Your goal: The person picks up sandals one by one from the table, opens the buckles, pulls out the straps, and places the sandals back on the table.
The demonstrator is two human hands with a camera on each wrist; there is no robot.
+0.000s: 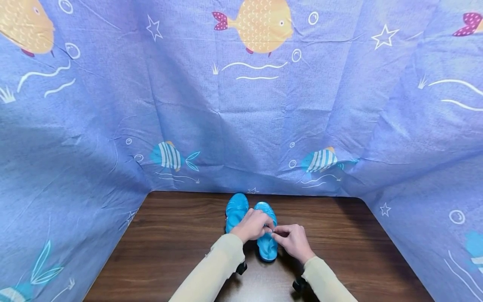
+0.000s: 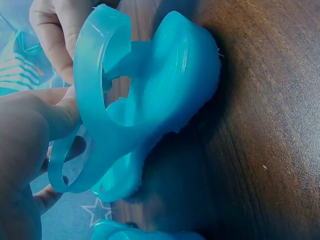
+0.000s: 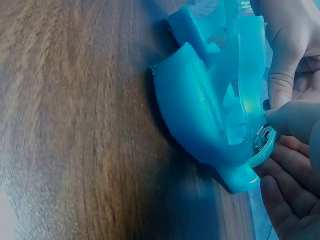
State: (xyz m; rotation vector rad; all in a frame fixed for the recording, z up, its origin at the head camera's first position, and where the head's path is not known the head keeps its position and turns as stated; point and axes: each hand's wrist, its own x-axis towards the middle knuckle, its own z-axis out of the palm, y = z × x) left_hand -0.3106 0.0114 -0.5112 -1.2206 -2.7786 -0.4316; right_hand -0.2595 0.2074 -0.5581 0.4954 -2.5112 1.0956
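Two bright blue jelly sandals sit side by side, toes pointing to the back. Both hands are at the ankle strap [image 2: 90, 95] of the right-hand sandal [image 1: 268, 250]. My left hand [image 1: 253, 225] reaches over from the left and pinches the strap between thumb and fingers. From the right side my right hand [image 1: 294, 240] pinches the strap by its metal buckle [image 3: 263, 141], the fingertips of both hands almost meeting. The left-hand sandal [image 1: 237, 204] stands beside it, its heel part hidden behind my left hand and sleeve.
The sandals are on a dark brown wooden table [image 1: 181, 235] with rounded far corners. A blue cloth [image 1: 256, 126] printed with fish and stars hangs along the back and both sides. Dark wrist camera mounts [image 1: 241, 267] hang below the sleeves.
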